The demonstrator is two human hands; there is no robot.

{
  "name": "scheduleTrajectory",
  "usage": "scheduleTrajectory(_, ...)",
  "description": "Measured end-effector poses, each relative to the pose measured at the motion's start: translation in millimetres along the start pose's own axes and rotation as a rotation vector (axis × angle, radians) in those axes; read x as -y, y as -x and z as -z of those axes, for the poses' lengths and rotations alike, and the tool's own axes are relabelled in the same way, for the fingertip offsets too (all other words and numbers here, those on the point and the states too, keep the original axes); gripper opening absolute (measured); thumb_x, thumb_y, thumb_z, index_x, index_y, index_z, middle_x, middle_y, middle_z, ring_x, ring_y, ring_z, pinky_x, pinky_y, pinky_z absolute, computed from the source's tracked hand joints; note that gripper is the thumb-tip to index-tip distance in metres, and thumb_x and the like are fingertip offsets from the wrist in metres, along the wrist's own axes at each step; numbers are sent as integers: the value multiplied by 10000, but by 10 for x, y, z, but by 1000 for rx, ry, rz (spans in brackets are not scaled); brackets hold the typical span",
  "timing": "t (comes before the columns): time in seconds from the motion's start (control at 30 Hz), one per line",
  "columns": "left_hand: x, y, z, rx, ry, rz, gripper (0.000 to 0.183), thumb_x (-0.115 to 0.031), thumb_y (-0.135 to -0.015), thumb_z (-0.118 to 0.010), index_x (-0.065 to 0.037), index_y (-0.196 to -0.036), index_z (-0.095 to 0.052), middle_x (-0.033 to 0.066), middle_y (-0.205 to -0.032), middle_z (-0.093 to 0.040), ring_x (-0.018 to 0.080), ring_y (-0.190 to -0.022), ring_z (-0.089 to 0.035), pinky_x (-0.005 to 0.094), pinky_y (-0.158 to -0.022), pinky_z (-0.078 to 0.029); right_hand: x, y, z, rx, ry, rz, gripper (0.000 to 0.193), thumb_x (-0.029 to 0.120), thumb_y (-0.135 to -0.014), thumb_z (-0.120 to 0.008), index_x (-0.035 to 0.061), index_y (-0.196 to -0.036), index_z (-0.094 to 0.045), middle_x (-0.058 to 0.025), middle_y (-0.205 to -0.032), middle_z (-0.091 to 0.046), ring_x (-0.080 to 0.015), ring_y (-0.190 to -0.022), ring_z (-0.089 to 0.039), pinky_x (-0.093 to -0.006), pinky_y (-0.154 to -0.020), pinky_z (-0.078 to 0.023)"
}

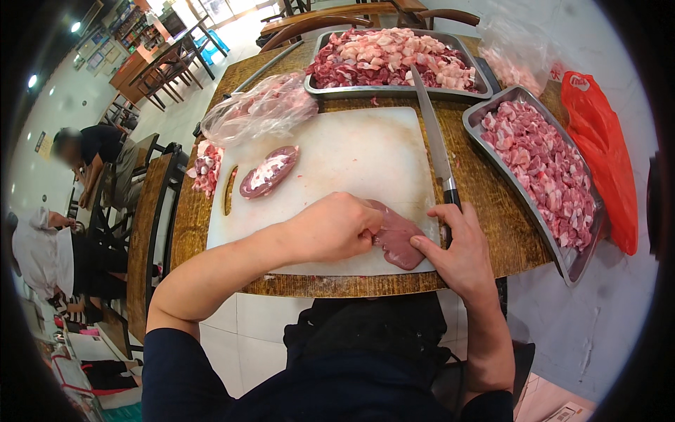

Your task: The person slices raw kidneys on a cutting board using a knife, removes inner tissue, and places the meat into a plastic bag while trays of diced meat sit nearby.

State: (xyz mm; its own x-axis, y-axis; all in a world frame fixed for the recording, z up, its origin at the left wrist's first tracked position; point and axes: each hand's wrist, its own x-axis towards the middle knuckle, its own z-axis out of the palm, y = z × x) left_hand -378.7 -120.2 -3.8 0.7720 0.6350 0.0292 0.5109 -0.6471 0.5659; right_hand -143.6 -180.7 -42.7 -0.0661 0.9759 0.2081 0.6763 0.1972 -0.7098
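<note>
My left hand (336,226) is closed over the left edge of a smooth brownish-red kidney half (398,236) at the near right of the white cutting board (351,158). The thumb of my right hand (461,247) touches the kidney's right edge. Its fingers are spread apart, the index finger reaching across the black handle of a long knife (434,133). That knife lies along the board's right edge, blade pointing away. Another kidney half (269,172), white core facing up, rests on the board near the handle slot. My fingers hide part of the held kidney.
Behind the board stands a metal tray (394,63) of cut meat and fat. Another tray (538,172) of meat chunks is at right, beside a red plastic bag (601,162). A clear bag (260,105) and trimmings (205,169) lie left. Two people are beyond the table.
</note>
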Motion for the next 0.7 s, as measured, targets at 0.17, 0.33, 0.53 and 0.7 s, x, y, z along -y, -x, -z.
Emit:
scheduleTrajectory(0.17,152,63,32,45,269,248,66,-2,-760,-644,1,-821,-669,77,-695,-622,143,-624,-568,290,-595,-468,-6,16,-16,-3,30,7,426,290,-775,-806,91,-1096,-610,-169,-1026,-539,-383,-900,-613,-453,-761,-507)
scheduleTrajectory(0.33,310,265,18,-60,346,291,76,-50,-786,-649,5,-831,-677,39,-676,-632,85,-629,-556,283,-588,-465,12,17,9,17,44,-23,427,317,-790,-793,97,-1107,-611,-178,-1037,-544,-399,-905,-615,-465,-771,-511)
scheduleTrajectory(0.53,436,614,358,-214,380,652,26,-35,-791,-644,-24,-784,-666,-22,-670,-600,30,-621,-526,229,-519,-415,25,11,25,32,29,-35,431,319,-794,-787,92,-1116,-611,-180,-1053,-547,-395,-908,-617,-460,-784,-512)
scheduleTrajectory(0.7,448,789,568,-408,259,655,67,-55,-808,-577,-48,-809,-643,-34,-698,-606,34,-629,-532,207,-496,-382,14,-5,-11,20,-43,-32,432,281,-780,-796,76,-1117,-621,-168,-1033,-550,-364,-921,-615,-434,-792,-504)
